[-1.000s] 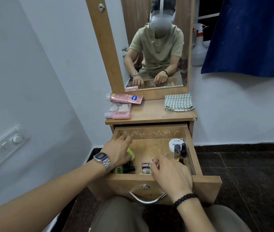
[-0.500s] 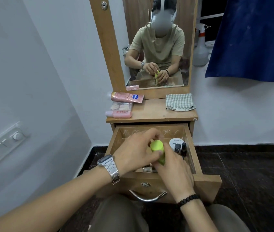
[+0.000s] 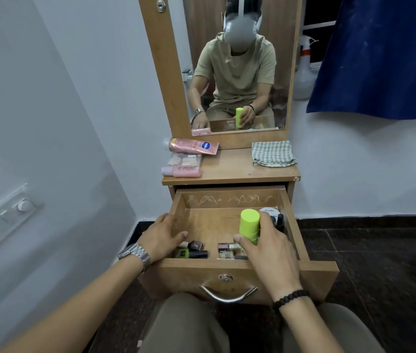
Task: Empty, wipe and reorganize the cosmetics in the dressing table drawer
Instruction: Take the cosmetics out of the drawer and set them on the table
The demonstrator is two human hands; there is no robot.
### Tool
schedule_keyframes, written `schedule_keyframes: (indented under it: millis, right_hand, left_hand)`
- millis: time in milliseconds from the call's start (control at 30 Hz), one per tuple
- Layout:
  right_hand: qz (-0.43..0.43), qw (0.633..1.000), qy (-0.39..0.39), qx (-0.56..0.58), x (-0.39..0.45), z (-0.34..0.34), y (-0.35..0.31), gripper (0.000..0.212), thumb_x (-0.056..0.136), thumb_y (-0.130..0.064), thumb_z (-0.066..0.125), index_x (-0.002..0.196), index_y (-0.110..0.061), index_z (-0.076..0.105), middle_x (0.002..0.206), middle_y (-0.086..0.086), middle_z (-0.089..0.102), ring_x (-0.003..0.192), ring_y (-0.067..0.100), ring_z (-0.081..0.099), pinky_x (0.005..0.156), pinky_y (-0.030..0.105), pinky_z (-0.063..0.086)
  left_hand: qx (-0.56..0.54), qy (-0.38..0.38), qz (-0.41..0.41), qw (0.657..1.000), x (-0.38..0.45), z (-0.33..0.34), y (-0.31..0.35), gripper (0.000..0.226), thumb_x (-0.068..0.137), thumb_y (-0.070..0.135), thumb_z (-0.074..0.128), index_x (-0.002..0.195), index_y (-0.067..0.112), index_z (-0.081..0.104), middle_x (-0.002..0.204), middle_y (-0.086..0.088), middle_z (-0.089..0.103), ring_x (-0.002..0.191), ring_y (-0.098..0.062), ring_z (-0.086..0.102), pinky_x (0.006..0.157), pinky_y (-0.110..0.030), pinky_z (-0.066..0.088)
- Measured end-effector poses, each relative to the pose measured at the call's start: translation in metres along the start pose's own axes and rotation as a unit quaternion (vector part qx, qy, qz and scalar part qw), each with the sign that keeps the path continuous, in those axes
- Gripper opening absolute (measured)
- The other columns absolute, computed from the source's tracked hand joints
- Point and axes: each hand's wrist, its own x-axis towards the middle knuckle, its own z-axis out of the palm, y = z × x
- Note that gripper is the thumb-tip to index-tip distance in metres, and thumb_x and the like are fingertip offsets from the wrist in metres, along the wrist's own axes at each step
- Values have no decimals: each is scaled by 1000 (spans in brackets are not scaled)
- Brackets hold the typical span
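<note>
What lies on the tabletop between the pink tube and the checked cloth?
Nothing: in the head view, bare wood tabletop separates the pink tube from the checked cloth.

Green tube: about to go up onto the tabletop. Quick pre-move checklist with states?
1. Grip: right hand wraps the green tube, held upright: ok.
2. Tube above the drawer walls: ok.
3. Bare tabletop between the pink tube and the checked cloth: ok.
4. Left hand on the drawer's left wall, steadying: ok.
5. Drawer emptied: not ok, small bottles and a round jar remain.
6. Tube cap sealed: cannot tell.
</note>
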Motion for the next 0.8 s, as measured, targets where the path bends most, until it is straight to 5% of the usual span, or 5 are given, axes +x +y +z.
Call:
schedule_keyframes:
  millis: [133,267,400,500,800]
  right_hand:
    - [-5,998,11,60,-1,1,5,42,83,-44,69,116,-29,45,107,-11,58,94,13,61,71,29,52]
    - [15,988,14,154,-2,-9,4,38,81,-33,75,106,-35,46,93,-19,55,83,0,56,60,10,40]
    - [26,962,27,270,6,-22,-8,45,80,-22,77,114,-36,51,99,-14,61,83,0,64,62,26,57]
    - [1,964,54,259,31,-33,-26,47,77,-19,77,113,-34,51,98,-16,61,86,-5,59,63,9,48]
    - [-15,985,39,170,159,9,-55,49,74,-16,75,116,-16,52,99,1,60,95,22,58,72,26,39]
  left_hand:
    - [-12,20,-1,1000,-4,3,4,67,89,46,57,143,15,34,144,-5,43,124,-23,49,97,-35,43]
    - [-17,38,-5,999,-8,2,6,68,89,46,57,146,19,30,145,-6,45,125,-22,51,93,-32,44]
    - [-23,32,-1,999,-8,0,6,71,88,47,58,146,19,29,147,-3,42,123,-20,52,95,-34,47]
    - [-43,29,-1,999,-9,-1,7,72,88,46,59,147,20,28,148,-3,41,124,-20,52,97,-33,46]
    - [-51,40,11,998,-10,0,5,71,88,47,58,146,21,26,146,-2,41,122,-19,53,92,-31,47]
